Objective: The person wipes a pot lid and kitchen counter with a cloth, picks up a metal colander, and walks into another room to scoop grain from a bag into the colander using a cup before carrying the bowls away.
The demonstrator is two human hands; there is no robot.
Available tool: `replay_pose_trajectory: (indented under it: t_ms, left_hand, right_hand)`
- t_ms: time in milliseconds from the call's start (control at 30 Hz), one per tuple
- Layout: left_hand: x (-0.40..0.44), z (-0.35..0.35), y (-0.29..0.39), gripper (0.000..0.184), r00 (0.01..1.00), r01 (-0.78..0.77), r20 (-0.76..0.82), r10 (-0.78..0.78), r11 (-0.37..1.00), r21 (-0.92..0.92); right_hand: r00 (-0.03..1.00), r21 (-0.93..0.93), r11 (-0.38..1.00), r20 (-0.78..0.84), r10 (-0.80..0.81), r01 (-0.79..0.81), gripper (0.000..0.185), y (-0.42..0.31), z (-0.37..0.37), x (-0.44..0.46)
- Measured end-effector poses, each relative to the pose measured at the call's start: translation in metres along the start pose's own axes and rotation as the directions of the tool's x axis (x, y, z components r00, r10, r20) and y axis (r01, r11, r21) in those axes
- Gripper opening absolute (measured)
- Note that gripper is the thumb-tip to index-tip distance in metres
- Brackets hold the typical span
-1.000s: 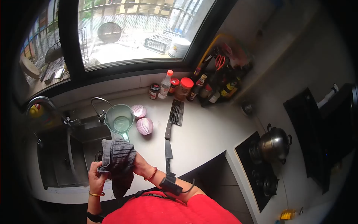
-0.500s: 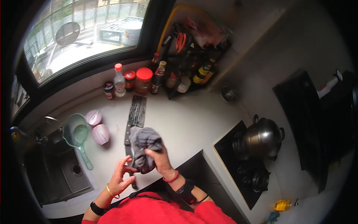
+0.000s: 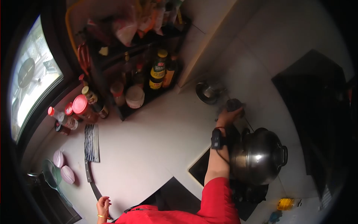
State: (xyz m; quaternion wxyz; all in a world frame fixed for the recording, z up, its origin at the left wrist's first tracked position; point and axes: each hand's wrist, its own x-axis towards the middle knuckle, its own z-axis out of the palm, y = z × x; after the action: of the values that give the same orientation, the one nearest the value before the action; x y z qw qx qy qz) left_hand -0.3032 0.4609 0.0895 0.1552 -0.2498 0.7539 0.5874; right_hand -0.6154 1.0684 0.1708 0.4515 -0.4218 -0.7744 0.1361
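Note:
My right hand [image 3: 228,116] reaches out to the back right, behind the stove, closed on a dark grey cloth [image 3: 235,105]. The cloth is near the wall, beside a small metal lidded vessel [image 3: 209,91]. Low at the left, my left hand [image 3: 103,205] hovers by the counter's front edge with its fingers loosely curled and nothing in them. Close by it lies a dark, narrow knife [image 3: 96,192], its lower end hidden by the hand. Farther back a cleaver [image 3: 92,143] with a streaked blade lies flat on the counter.
A large steel pot [image 3: 257,156] sits on the black stove at my right forearm. Two onion halves [image 3: 68,174] and a green strainer [image 3: 51,175] lie at left by the sink. Bottles and jars [image 3: 82,106] line the window, beside a black rack [image 3: 141,100].
My right hand has carried the cloth from above the knives to the back right, past the pot. My left hand has drawn back toward the front edge. The view has turned right.

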Motion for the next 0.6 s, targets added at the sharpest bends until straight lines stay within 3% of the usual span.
replay_pose_trajectory:
  t_ms: [67, 133, 167, 200, 233, 267, 300, 333, 367, 400, 467, 500, 600]
  left_hand:
    - [0.006, -0.001, -0.005, 0.012, 1.000, -0.006, 0.029, 0.005, 1.000, 0.014]
    - [0.009, -0.008, -0.008, 0.013, 0.999, 0.044, 0.012, -0.044, 0.998, 0.044]
    - [0.006, -0.021, -0.071, 0.035, 0.992, 0.109, -0.048, -0.117, 0.983, -0.146]
    - [0.006, -0.024, -0.083, 0.034, 0.993, 0.113, -0.028, -0.118, 0.985, -0.132]
    - [0.005, -0.029, -0.087, 0.032, 0.992, 0.121, -0.007, -0.123, 0.986, -0.115]
    - [0.002, -0.040, -0.091, 0.031, 0.991, 0.136, 0.016, -0.135, 0.986, -0.094]
    - [-0.003, -0.038, -0.077, 0.029, 0.987, 0.157, -0.011, -0.158, 0.987, -0.037]
    - [-0.002, -0.033, -0.062, 0.027, 0.984, 0.175, -0.016, -0.175, 0.984, 0.006]
    - [0.001, -0.032, -0.051, 0.025, 0.984, 0.178, -0.016, -0.178, 0.983, 0.037]
    - [0.009, -0.030, -0.044, 0.023, 0.984, 0.177, -0.009, -0.177, 0.982, 0.058]
    - [0.025, -0.026, -0.036, 0.019, 0.986, 0.159, 0.028, -0.163, 0.981, 0.108]
    - [0.034, -0.025, -0.032, 0.017, 0.988, 0.141, 0.050, -0.149, 0.981, 0.134]
    - [0.055, -0.021, -0.010, 0.014, 0.986, 0.085, 0.123, -0.113, 0.973, 0.215]
  right_hand:
    - [0.997, -0.324, 0.946, 0.063, 0.052, -0.029, 0.068, 0.032, 0.034, 0.016]
    - [0.980, -0.401, 0.914, 0.198, 0.014, 0.067, 0.065, 0.102, 0.081, 0.017]
    - [0.958, -0.328, 0.922, 0.261, -0.122, 0.207, 0.063, 0.152, 0.109, 0.013]
    - [0.905, -0.309, 0.864, 0.285, -0.315, 0.398, 0.062, 0.187, 0.125, 0.006]
    - [0.751, -0.717, 0.335, 0.392, -0.532, 0.611, 0.060, 0.179, 0.115, -0.006]
    - [0.899, -0.665, 0.614, 0.388, -0.203, 0.426, 0.060, 0.168, 0.106, -0.008]
    - [0.899, -0.615, 0.776, 0.408, 0.161, 0.140, 0.059, 0.126, 0.076, 0.002]
    - [0.754, -0.574, 0.796, 0.434, 0.493, -0.190, 0.059, 0.106, 0.059, 0.007]
    - [0.778, -0.546, 0.817, 0.426, 0.462, -0.186, 0.063, 0.134, 0.068, 0.002]
    - [0.855, -0.510, 0.860, 0.434, 0.284, -0.026, 0.063, 0.162, 0.080, -0.017]
    - [0.833, -0.561, 0.824, 0.415, 0.364, -0.081, 0.063, 0.102, 0.045, -0.043]
    - [0.775, -0.553, 0.830, 0.491, 0.397, -0.075, 0.063, 0.075, 0.030, -0.058]
    - [0.703, -0.394, 0.919, 0.651, 0.287, -0.011, 0.061, 0.011, -0.008, -0.120]
